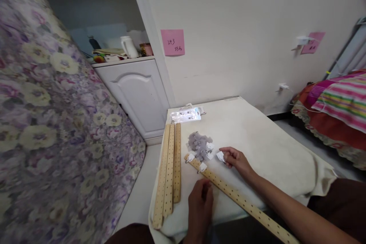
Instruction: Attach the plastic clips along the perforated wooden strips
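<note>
My right hand [234, 158] pinches a small white hook [220, 156] with a square backing, just above the table and to the right of a perforated wooden strip [237, 197]. This strip runs diagonally from mid-table toward the lower right. Two more white hooks, one at its far end [190, 157] and one a little nearer [203, 167], sit on it. My left hand [200, 202] has its fingers curled, with the tips at the strip's near edge; whether they grip it is hidden. Behind the strip lies a pile of greyish, translucent pieces [197, 143], with white hooks [210, 148] at its right side.
Several perforated wooden strips [168, 175] lie along the left edge of the cloth-covered table [243, 129]. A clear package [185, 115] is at the back. A floral curtain [71, 141] and a white cabinet [137, 99] stand left; a bed [337, 114] is right.
</note>
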Motion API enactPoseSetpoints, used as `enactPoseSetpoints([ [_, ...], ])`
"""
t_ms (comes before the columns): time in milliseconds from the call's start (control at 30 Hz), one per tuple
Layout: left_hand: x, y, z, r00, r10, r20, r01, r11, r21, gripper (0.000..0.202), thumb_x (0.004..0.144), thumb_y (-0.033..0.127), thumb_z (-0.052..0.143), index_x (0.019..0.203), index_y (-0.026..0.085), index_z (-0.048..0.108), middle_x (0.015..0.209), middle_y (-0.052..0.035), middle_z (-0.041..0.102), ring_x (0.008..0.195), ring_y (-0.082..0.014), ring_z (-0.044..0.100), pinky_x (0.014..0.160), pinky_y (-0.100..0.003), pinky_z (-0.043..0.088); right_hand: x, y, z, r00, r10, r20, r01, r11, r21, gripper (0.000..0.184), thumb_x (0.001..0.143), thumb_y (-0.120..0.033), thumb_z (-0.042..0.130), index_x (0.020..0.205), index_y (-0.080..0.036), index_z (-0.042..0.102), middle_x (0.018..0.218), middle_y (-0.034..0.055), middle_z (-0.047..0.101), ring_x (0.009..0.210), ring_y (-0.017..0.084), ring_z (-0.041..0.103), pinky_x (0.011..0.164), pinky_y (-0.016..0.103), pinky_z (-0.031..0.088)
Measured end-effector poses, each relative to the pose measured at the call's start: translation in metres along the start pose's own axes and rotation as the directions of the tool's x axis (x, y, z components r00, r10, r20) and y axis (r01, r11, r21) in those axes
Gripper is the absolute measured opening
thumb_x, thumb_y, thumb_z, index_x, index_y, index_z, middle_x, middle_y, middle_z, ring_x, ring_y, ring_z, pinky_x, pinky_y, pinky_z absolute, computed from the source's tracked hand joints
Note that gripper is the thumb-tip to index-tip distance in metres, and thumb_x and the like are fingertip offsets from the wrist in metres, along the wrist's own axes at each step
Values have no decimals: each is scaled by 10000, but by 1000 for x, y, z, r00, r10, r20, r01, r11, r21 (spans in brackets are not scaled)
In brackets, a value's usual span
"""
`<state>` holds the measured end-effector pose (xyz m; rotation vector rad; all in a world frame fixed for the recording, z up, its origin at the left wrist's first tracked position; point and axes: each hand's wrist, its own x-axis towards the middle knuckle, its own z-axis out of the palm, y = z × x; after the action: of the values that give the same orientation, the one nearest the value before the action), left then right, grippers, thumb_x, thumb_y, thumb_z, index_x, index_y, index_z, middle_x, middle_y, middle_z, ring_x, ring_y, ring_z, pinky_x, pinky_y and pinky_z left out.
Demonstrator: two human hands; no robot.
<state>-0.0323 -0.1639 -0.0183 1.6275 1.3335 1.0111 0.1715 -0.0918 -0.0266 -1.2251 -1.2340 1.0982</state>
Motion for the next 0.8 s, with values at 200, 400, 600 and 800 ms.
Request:
enactPoseSetpoints([
  [200,-4,4,22,997,-24,71,50,922,-383,445,781,268,599,1198,195,463,1046,-70,631,897,-172,637,850,-338,502,-41,-27,25,981,36,189,-66,985,157,255,745,-286,588,981,-192,560,652,-54,536,496,92,530,474,222,432],
  [400,-7,-6,28,998,-62,-3,58,935,-350,314,761,259,623,1055,186,540,811,0,595,706,-126,604,673,-256,501,-60,-23,34,958,69,278,-108,986,127,168,734,-228,594,875,-212,503,652,-80,523,482,90,553,460,209,418],
  [600,-13,-6,25,1000,-10,-20,7,993,-121,255,790,220,542,1040,191,587,748,9,595,631,-122,564,598,-236,463,-56,-15,21,951,53,305,-23,995,-101,63,741,-201,571,765,-191,513,573,-66,545,507,100,516,491,208,374],
  [800,-8,-6,26,996,71,-45,-67,995,70,203,837,246,505,1010,197,600,809,-25,650,704,-154,594,650,-264,461,-43,-2,18,961,-1,275,64,973,-220,24,730,-184,580,752,-182,572,595,-63,501,554,96,448,519,204,328],
])
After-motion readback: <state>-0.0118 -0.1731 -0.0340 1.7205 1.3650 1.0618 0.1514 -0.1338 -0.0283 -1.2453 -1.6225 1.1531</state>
